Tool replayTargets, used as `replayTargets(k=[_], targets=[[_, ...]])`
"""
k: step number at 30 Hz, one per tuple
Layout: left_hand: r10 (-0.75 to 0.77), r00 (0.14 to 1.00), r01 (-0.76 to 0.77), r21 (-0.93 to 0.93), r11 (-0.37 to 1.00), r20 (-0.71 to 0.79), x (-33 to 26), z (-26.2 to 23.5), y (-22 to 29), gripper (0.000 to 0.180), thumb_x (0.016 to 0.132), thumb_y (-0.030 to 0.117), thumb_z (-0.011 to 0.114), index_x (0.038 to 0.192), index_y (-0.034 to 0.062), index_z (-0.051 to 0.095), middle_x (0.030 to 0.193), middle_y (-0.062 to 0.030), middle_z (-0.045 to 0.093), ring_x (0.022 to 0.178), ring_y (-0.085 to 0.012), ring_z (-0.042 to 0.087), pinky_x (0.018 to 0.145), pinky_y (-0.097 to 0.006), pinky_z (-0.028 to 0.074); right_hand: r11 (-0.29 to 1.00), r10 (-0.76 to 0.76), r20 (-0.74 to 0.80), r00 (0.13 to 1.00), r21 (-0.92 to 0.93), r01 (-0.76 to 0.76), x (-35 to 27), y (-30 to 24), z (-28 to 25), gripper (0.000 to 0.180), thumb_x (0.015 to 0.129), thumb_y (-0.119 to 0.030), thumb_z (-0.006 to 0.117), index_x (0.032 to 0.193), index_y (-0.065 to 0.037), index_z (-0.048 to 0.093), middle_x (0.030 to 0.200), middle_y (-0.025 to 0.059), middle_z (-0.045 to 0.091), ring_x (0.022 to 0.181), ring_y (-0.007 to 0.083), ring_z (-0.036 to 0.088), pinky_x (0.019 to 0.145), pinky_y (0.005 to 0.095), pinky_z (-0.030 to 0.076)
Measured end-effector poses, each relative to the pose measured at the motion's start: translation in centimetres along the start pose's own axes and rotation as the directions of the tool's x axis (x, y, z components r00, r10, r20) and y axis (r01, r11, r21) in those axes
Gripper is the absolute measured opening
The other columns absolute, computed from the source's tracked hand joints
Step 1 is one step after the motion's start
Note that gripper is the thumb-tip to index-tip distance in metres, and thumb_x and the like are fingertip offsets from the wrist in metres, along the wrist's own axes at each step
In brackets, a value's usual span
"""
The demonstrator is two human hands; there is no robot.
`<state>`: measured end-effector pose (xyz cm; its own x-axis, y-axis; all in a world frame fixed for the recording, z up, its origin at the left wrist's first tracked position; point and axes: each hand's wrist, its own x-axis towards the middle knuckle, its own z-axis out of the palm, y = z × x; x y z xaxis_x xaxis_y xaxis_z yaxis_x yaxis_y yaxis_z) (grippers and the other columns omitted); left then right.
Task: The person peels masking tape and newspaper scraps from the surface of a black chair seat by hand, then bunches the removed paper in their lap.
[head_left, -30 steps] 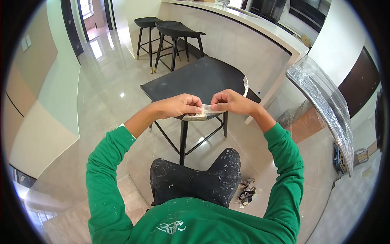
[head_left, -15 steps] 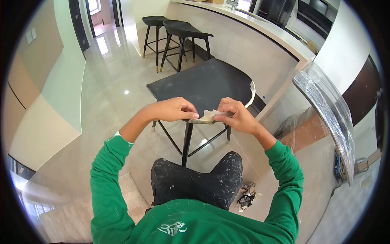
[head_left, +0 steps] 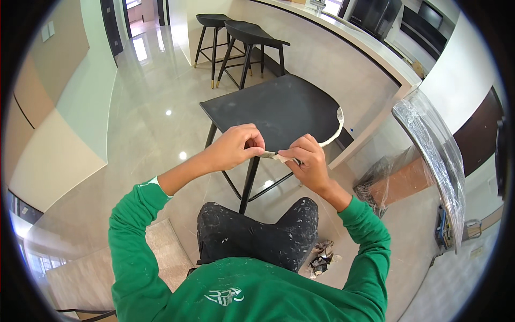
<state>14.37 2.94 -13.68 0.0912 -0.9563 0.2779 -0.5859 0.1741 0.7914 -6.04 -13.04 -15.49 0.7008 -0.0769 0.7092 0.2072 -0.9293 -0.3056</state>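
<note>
A dark stool (head_left: 273, 110) stands right before me, its wide flat seat reaching away from my hands. Pale tape (head_left: 340, 122) runs along the curved right edge of the seat. At the near edge, a short piece of crumpled pale tape (head_left: 274, 156) spans the gap between my hands. My left hand (head_left: 240, 145) pinches its left end with thumb and fingertips. The other end sits between the thumb and curled fingers of my right hand (head_left: 307, 160). Both hands touch or nearly touch the seat's rim; the exact contact is hidden by the fingers.
Two black bar stools (head_left: 252, 35) stand by a white counter (head_left: 332, 53) at the back. On the right are a plastic-wrapped panel (head_left: 432, 155) and a cardboard box (head_left: 399, 180). Torn scraps (head_left: 322, 258) lie near my knee. A beige mat (head_left: 169, 241) is at lower left.
The tape piece between my fingers, formerly standing up broad and ragged, now looks narrower and flatter. My right hand has turned more upright. The whole view has shifted slightly.
</note>
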Motion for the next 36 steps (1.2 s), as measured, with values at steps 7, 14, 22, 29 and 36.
replayTargets(k=[7, 14, 22, 29, 36], targets=[[0.176, 0.974, -0.182, -0.023, 0.983, -0.144, -1.0, 1.6, -1.3, 0.010, 0.096, 0.011, 0.068, 0.100, 0.0013, 0.068, 0.096, -0.0068, 0.062, 0.085, -0.0173, 0.061, 0.081, -0.033, 0.050, 0.989, 0.068, 0.042, 0.997, 0.129, -0.073, 0.3, 0.1, -0.6, 0.028, 0.069, 0.005, 0.080, 0.093, -0.010, 0.079, 0.084, 0.0036, 0.060, 0.081, 0.0223, 0.055, 0.068, 0.0337, 0.046], [-0.194, 0.947, 0.196, 0.018, 0.980, 0.256, 3.0, -1.0, -0.4, 0.030, 0.099, 0.024, 0.068, 0.115, -0.0006, 0.073, 0.099, -0.0049, 0.071, 0.087, -0.0114, 0.060, 0.079, -0.028, 0.048, 0.975, 0.167, 0.115, 0.979, 0.130, -0.182, 0.7, -0.8, -1.1, 0.026, 0.075, 0.002, 0.079, 0.098, -0.009, 0.079, 0.087, 0.0045, 0.061, 0.086, 0.0223, 0.057, 0.072, 0.0342, 0.048], [-0.317, 0.803, 0.308, 0.103, 0.946, 0.505, 6.5, -2.1, 2.3, 0.021, 0.090, 0.019, 0.076, 0.097, -0.0007, 0.075, 0.088, -0.0020, 0.071, 0.081, -0.0105, 0.061, 0.074, -0.027, 0.048, 0.962, 0.178, 0.169, 0.969, 0.179, -0.208, 0.8, -0.7, -1.7, 0.025, 0.077, -0.001, 0.080, 0.100, -0.009, 0.080, 0.090, 0.0044, 0.061, 0.090, 0.0217, 0.056, 0.076, 0.0341, 0.049], [-0.331, 0.722, 0.287, 0.173, 0.942, 0.607, 7.4, -2.8, 2.0, 0.017, 0.090, 0.018, 0.075, 0.097, 0.0016, 0.073, 0.088, -0.0020, 0.070, 0.080, -0.0117, 0.061, 0.074, -0.028, 0.049, 0.968, 0.163, 0.158, 0.974, 0.167, -0.189, 0.6, -0.5, -1.7, 0.026, 0.076, -0.001, 0.080, 0.101, -0.010, 0.080, 0.088, 0.0042, 0.060, 0.089, 0.0220, 0.056, 0.076, 0.0343, 0.048], [-0.407, 0.643, 0.362, 0.212, 0.908, 0.649, 8.4, -2.8, 2.2, 0.020, 0.093, 0.021, 0.074, 0.099, 0.0025, 0.072, 0.091, -0.0023, 0.068, 0.086, -0.0122, 0.060, 0.078, -0.029, 0.049, 0.959, 0.182, 0.150, 0.972, 0.189, -0.209, 0.5, -0.5, -1.6, 0.027, 0.075, -0.001, 0.079, 0.100, -0.010, 0.080, 0.087, 0.0040, 0.059, 0.088, 0.0221, 0.055, 0.076, 0.0342, 0.048]])
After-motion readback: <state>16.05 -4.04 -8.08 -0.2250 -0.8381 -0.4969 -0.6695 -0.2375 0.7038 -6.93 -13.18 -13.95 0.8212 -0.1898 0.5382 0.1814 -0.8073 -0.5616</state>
